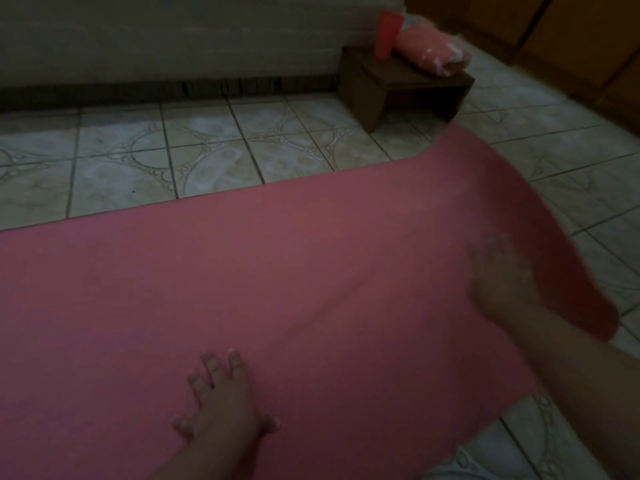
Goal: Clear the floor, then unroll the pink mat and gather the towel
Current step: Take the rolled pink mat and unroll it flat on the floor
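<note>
Pink foam mat (242,271) is lying mostly flat across the patterned tiled floor (194,154), running from the left edge toward the right. Its right end is lifting off the tiles and curling up, blurred.

Left hand (221,403) is pressing down on the near part of the mat, palm down, fingers straight and spread, holding nothing.

Right hand (498,289) is sitting at the curled right end of the mat, touching it. It is motion-blurred, so can't tell whether the fingers are gripping the edge or just pushing it.

Far right, a small dark wooden stool (398,84) is standing on the tiles against the pale wall (173,36). Rolled pink towel with white markings (433,55) is lying on top of the stool, well apart from both hands. A red-orange upright cylinder (389,34) is standing just left of the towel, touching or nearly so.
</note>
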